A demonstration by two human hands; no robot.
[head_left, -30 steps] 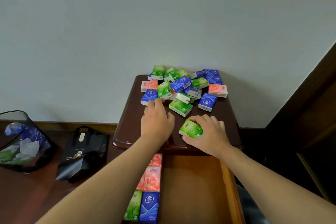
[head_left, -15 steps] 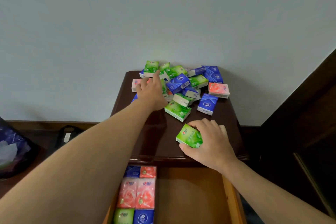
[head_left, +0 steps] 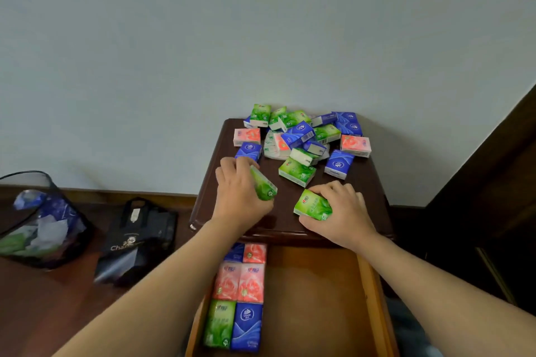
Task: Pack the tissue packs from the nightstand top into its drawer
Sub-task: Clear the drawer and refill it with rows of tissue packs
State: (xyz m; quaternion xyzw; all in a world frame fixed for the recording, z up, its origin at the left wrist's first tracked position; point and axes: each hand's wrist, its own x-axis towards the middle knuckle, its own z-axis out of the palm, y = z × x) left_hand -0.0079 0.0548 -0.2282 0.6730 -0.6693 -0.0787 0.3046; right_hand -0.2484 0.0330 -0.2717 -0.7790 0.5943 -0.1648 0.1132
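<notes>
A heap of green, blue and pink tissue packs (head_left: 301, 136) lies at the back of the dark nightstand top (head_left: 356, 191). My left hand (head_left: 237, 197) grips a green pack (head_left: 263, 186) on edge, above the front left of the top. My right hand (head_left: 342, 214) holds another green pack (head_left: 311, 207) near the front edge. Below, the wooden drawer (head_left: 313, 293) stands open. Several packs (head_left: 239, 295) lie in neat rows along its left side.
A black mesh bin (head_left: 37, 220) with wrappers and a black bag (head_left: 136, 240) sit on the floor to the left. A dark wooden panel (head_left: 493, 182) stands at the right. The drawer's middle and right floor is bare wood.
My left hand reached into the heap, took a green pack and drew back toward the front of the top. My right hand kept its green pack near the front edge.
</notes>
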